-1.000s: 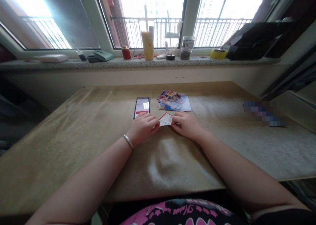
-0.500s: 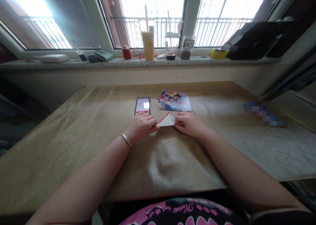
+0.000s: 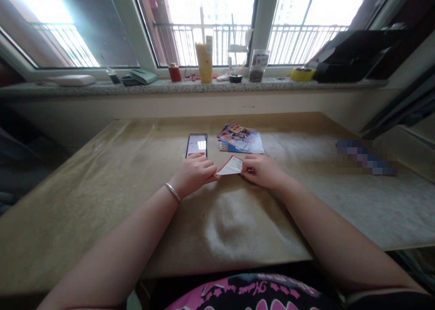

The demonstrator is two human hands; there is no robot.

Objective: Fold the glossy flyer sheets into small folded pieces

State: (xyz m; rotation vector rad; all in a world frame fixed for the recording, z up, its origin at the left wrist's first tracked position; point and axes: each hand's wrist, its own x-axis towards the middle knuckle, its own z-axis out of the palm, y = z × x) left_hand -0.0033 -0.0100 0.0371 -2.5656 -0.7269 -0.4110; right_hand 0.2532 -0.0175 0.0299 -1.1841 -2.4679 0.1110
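Observation:
A small white printed card [image 3: 231, 166] with a red edge is stretched between my two hands, just above or on the table. My left hand [image 3: 198, 171] is closed, pinching its left corner between thumb and fingers. At the opposite side, my right hand [image 3: 261, 170] is closed on the card's right edge, its fingertips curled. A smartphone [image 3: 197, 144] with a lit screen lies directly beyond my left hand, its lower end partly covered by the fingers. Behind the card rests a loose stack of colourful printed booklets [image 3: 243, 140].
A yellowish cloth-like cover lies over the table [image 3: 102, 201]. At the right sits a blurred-out bluish object [image 3: 365, 157]. Along the windowsill [image 3: 142, 89] stand a yellow cup [image 3: 205, 64], a red jar [image 3: 174, 73], a clear container [image 3: 258, 66] and a yellow tape roll [image 3: 302, 74].
Hardly anything differs. Both hands and the card stay in nearly the same place, with the whole view shifted a little.

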